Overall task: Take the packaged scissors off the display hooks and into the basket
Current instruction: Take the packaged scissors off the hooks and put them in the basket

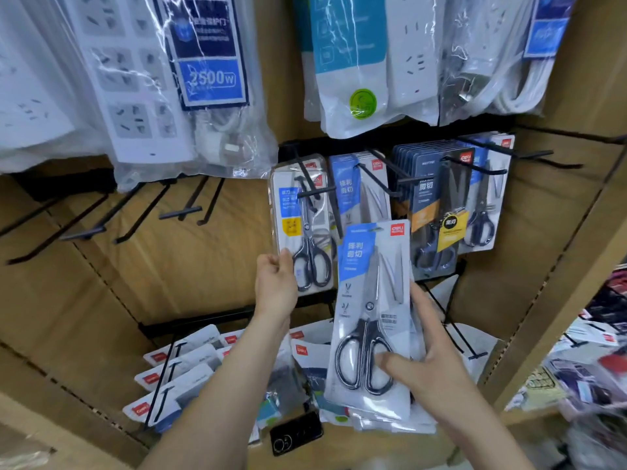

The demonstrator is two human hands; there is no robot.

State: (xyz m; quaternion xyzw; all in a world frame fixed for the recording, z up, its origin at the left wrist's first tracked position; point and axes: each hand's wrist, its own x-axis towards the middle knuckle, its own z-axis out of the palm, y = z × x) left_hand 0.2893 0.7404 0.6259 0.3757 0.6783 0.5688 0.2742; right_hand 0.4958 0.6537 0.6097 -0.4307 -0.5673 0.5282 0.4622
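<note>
Left hand (276, 286) raised to the display, forearm coming up from below. Fingers curled, thumb on the lower left edge of hung pack (298, 228): it pinches that edge. Right hand (431, 364) lower and nearer the camera, gripping loose pack (371, 300): thumb across the front over the scissor handles, fingers behind along the right edge.

Loose pack: white and blue card, red logo at the top corner, black-handled scissors with steel blades pointing up. It is tilted slightly, in front of the display, top edge just below the hook row. Hung pack: clear blister, white card, blue and yellow labels, black-handled scissors. It hangs on a black hook (312, 193).

Between them a blue pack (356, 188) hangs on the next hook. To the right, a stack of dark packs (431, 212). Backing is brown cardboard (190, 266). Bagged power strips (176, 79) hang above. More white packs (176, 371) on the lower hooks. A black phone (296, 432) lies at the bottom. Blurred goods at far right.
</note>
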